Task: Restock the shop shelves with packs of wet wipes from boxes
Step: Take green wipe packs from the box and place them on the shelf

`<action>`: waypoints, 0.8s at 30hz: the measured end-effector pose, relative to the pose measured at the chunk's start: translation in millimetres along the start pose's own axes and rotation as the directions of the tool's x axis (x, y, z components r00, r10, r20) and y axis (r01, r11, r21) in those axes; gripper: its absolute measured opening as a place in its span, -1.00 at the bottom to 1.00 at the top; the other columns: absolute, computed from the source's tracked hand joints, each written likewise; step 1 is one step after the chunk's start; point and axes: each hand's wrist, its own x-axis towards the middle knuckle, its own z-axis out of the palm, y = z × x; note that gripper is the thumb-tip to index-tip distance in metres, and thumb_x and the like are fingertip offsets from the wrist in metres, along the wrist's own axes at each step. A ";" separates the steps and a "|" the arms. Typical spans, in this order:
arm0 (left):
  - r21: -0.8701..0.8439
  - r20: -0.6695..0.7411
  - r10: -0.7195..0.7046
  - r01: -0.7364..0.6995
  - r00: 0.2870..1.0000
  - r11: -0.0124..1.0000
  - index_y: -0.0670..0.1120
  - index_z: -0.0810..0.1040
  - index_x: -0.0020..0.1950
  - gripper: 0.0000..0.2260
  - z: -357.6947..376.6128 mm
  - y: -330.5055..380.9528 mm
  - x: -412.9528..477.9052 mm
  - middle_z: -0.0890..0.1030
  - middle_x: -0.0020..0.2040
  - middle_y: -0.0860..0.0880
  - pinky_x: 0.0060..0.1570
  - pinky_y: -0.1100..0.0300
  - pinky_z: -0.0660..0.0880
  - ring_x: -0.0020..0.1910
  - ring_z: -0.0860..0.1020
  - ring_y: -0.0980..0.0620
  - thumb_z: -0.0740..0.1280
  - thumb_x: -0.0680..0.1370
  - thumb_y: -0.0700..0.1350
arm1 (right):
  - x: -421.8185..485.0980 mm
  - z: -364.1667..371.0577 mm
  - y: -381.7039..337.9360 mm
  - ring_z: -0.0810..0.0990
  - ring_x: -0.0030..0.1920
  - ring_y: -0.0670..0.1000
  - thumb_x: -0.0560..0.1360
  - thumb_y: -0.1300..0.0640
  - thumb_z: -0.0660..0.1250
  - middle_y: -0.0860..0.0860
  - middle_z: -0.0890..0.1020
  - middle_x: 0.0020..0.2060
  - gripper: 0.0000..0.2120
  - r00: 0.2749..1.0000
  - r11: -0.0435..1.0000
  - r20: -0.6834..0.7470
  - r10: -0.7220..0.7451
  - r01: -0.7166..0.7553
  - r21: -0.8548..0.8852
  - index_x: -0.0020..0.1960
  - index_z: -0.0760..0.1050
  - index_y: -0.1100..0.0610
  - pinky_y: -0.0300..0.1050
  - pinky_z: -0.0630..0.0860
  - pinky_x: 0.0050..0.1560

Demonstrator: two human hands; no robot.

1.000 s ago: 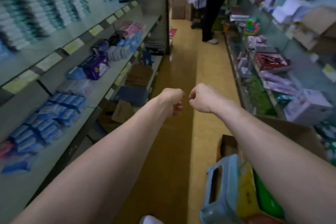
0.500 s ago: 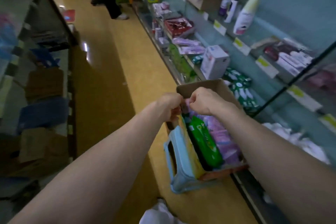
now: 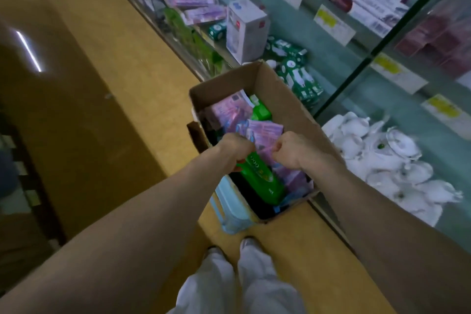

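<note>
As a person stands over an open box, the left grip (image 3: 235, 153) and right grip (image 3: 288, 151) hang side by side above its middle. Each is curled into a fist with no pack visibly inside, and whether the left knuckles touch anything cannot be told. Directly below the left grip lies a green pack (image 3: 260, 181) of wet wipes, its long axis running from that fist toward the box's near right corner, so the left hand looks the nearer one for a lift. Purple packs (image 3: 265, 132) are heaped just beyond the right grip, toward the far edge. The cardboard box (image 3: 280, 99) rests on a pale blue stool (image 3: 229, 209) on the yellow floor (image 3: 127, 71). It stands just beside the shelf (image 3: 356, 99) at the right, where green-and-white packs (image 3: 298, 79) sit near the box's far corner and white pouches (image 3: 382, 160) lie by its right edge.
</note>
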 end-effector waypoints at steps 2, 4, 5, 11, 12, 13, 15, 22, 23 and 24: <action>0.308 -0.020 0.145 -0.132 0.989 0.942 -0.09 0.44 0.34 -0.65 4.3 -4.9 16.2 0.51 0.18 -0.13 -0.03 0.11 0.46 0.01 0.50 -0.08 0.33 0.56 -0.12 | 16.3 20.7 8.5 0.53 0.13 0.20 0.48 0.07 0.31 0.19 0.58 0.07 -0.83 0.999 0.999 0.041 0.021 -0.022 0.028 0.00 0.56 0.12 -0.11 0.43 0.08; 0.629 -0.003 0.270 -0.208 0.963 0.749 -0.03 0.34 0.44 -0.52 7.6 -8.9 32.0 0.40 0.35 -0.16 0.22 0.04 0.40 0.29 0.40 -0.16 0.34 0.54 -0.09 | 30.6 41.6 14.8 0.53 0.22 0.18 0.48 0.04 0.33 0.16 0.57 0.19 -0.70 0.997 0.999 0.081 0.008 -0.010 0.030 0.20 0.54 0.06 -0.11 0.41 0.12; 0.731 0.019 0.299 -0.217 0.954 0.646 0.00 0.30 0.46 -0.49 10.2 -11.1 40.6 0.34 0.38 -0.16 0.29 -0.01 0.34 0.37 0.31 -0.18 0.35 0.53 -0.08 | 36.1 51.9 16.9 0.52 0.24 0.16 0.49 0.02 0.34 0.15 0.55 0.22 -0.63 0.995 0.999 0.095 0.004 -0.008 0.039 0.27 0.50 0.05 -0.10 0.42 0.15; 0.937 0.222 0.291 -0.287 0.931 0.202 0.02 0.04 0.56 -0.31 27.4 -26.7 84.3 0.03 0.56 -0.09 0.46 -0.18 0.03 0.54 -0.06 -0.12 0.34 0.52 -0.13 | 63.7 109.5 33.2 0.41 0.34 0.20 0.40 -0.04 0.42 0.14 0.39 0.35 -0.27 0.979 0.995 0.193 0.061 -0.074 0.059 0.46 0.19 0.09 0.05 0.42 0.28; 0.945 0.237 0.259 -0.284 0.936 0.162 0.02 0.00 0.57 -0.28 29.5 -28.8 89.6 -0.04 0.58 -0.09 0.47 -0.21 -0.02 0.55 -0.11 -0.12 0.33 0.52 -0.14 | 66.1 115.2 35.2 0.40 0.36 0.20 0.37 -0.06 0.46 0.14 0.36 0.38 -0.18 0.977 0.995 0.201 0.070 -0.083 0.061 0.49 0.12 0.09 0.06 0.41 0.31; 0.954 0.243 0.237 -0.276 0.941 0.116 0.02 -0.02 0.57 -0.27 31.7 -31.0 94.7 -0.08 0.58 -0.08 0.46 -0.23 -0.05 0.55 -0.14 -0.12 0.33 0.53 -0.15 | 67.4 118.8 36.0 0.38 0.38 0.19 0.34 -0.07 0.49 0.13 0.32 0.42 -0.08 0.975 0.994 0.208 0.079 -0.091 0.053 0.52 0.06 0.10 0.08 0.40 0.32; 0.969 0.232 0.221 -0.245 0.947 0.034 0.03 -0.05 0.57 -0.25 36.4 -34.1 104.0 -0.10 0.58 -0.10 0.45 -0.27 -0.04 0.55 -0.14 -0.15 0.34 0.52 -0.14 | 70.6 126.3 39.2 0.30 0.43 0.19 0.32 -0.05 0.50 0.13 0.19 0.48 0.03 0.970 0.993 0.227 0.092 -0.105 0.046 0.55 -0.08 0.12 0.10 0.36 0.35; 0.974 0.200 0.234 -0.168 0.951 -0.149 0.02 0.08 0.51 -0.32 47.8 -31.9 118.2 0.16 0.44 -0.14 0.30 -0.24 0.23 0.41 0.16 -0.20 0.36 0.49 -0.09 | 78.9 132.4 50.4 0.38 0.36 0.20 0.33 -0.01 0.50 0.15 0.33 0.38 -0.16 0.976 0.993 0.209 0.054 -0.075 0.095 0.43 0.09 0.11 0.12 0.42 0.27; 0.974 0.199 0.237 -0.165 0.951 -0.157 0.02 0.11 0.50 -0.34 47.7 -30.3 118.0 0.18 0.43 -0.13 0.28 -0.20 0.27 0.40 0.18 -0.19 0.36 0.49 -0.08 | 78.2 130.4 51.6 0.41 0.33 0.21 0.33 -0.02 0.49 0.15 0.37 0.35 -0.20 0.976 0.994 0.214 0.043 -0.064 0.091 0.41 0.13 0.10 0.12 0.44 0.23; 0.973 0.198 0.237 -0.162 0.951 -0.162 0.03 0.13 0.49 -0.36 47.2 -28.7 117.1 0.19 0.42 -0.12 0.26 -0.17 0.29 0.40 0.19 -0.18 0.37 0.49 -0.07 | 77.3 128.2 52.9 0.44 0.30 0.21 0.33 -0.04 0.49 0.14 0.39 0.32 -0.22 0.976 0.995 0.217 0.030 -0.049 0.083 0.40 0.15 0.10 0.11 0.45 0.21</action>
